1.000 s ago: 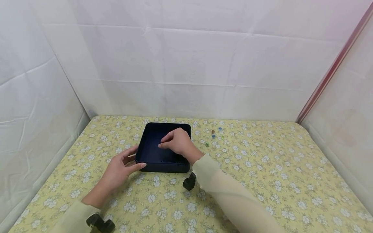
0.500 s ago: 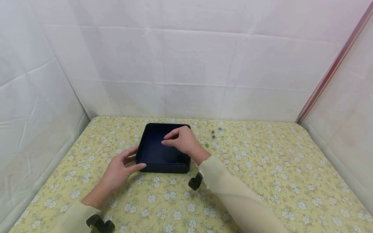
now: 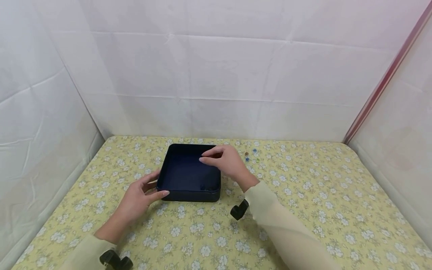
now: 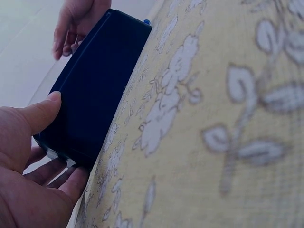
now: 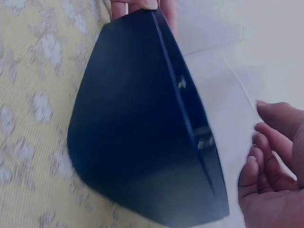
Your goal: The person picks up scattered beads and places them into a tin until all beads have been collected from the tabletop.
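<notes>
A shallow, square, dark navy box (image 3: 189, 172), open at the top, lies on the flowered cloth. My left hand (image 3: 140, 195) grips its near left corner, thumb on the front wall and fingers along the left side, as the left wrist view also shows. Over the box's right rim hangs my right hand (image 3: 226, 161), fingers loosely bent. The right wrist view shows nothing between that right hand's thumb and fingers (image 5: 273, 156). Small round bead-like pieces lie right of the box: two blue beads (image 3: 254, 150), a brown bead (image 3: 246, 153) and a yellow-green bead (image 3: 258, 160).
A yellow cloth (image 3: 303, 210) with white flowers covers the table. White sheeting (image 3: 216, 75) stands behind and at both sides, with a red strip (image 3: 388, 71) at the right. Small dark specks show inside the box's near right corner, too dim to identify.
My right hand has moved right and slightly back, from over the box's middle to its right rim. It now hides a green bead seen earlier. My left hand and the box stay put.
</notes>
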Demonstrator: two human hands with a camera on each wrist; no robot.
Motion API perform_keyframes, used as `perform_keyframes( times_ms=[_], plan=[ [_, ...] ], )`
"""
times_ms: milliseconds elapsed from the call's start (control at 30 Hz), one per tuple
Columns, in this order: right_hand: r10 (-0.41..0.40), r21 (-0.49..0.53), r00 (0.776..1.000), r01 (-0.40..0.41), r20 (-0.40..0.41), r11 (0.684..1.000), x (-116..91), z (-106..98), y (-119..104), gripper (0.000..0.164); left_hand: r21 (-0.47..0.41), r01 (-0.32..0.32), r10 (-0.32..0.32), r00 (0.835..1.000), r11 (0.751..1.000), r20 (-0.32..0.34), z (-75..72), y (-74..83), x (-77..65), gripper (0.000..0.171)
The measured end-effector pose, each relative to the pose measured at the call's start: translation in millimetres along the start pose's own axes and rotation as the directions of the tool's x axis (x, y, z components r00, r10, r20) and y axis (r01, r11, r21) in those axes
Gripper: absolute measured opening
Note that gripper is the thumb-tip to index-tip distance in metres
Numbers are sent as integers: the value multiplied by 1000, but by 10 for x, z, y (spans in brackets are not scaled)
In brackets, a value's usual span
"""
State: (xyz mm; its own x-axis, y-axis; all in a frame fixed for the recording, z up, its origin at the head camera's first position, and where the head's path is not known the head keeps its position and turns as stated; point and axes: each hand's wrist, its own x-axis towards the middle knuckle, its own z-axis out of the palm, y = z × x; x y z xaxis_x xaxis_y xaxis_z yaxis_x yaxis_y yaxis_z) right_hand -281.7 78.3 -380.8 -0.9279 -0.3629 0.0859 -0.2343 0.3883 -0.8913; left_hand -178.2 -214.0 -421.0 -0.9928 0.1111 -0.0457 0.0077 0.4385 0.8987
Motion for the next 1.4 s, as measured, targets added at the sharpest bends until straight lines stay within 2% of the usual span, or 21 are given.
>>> perform_keyframes(
  times_ms=[233, 467, 800, 1000, 1167, 1400],
  plan=[
    [-16, 55, 996, 21, -92, 998, -44, -161, 192, 31, -10, 7, -7, 1000, 1000, 0, 1, -23, 1, 86],
    [-19, 95, 990, 33, -142, 995, -104, -361, 367, 30, -10, 15, -15, 1000, 1000, -2, -3, -35, 12, 87],
    [3, 14, 980, 0, -200, 1000, -177, -591, 520, 38, -15, 19, -19, 1000, 1000, -5, 8, -31, 11, 85],
    [5, -20, 971, -10, -239, 1000, -196, -672, 636, 37, -15, 14, -14, 1000, 1000, -8, 7, -42, 16, 84],
    [27, -25, 968, -35, -250, 999, -190, -731, 720, 39, -15, 16, -16, 1000, 1000, -8, 2, -29, 9, 84],
    [99, 3, 974, -100, -206, 995, -209, -861, 826, 46, -17, 8, -8, 1000, 1000, -1, 2, -10, 2, 84]
  ],
)
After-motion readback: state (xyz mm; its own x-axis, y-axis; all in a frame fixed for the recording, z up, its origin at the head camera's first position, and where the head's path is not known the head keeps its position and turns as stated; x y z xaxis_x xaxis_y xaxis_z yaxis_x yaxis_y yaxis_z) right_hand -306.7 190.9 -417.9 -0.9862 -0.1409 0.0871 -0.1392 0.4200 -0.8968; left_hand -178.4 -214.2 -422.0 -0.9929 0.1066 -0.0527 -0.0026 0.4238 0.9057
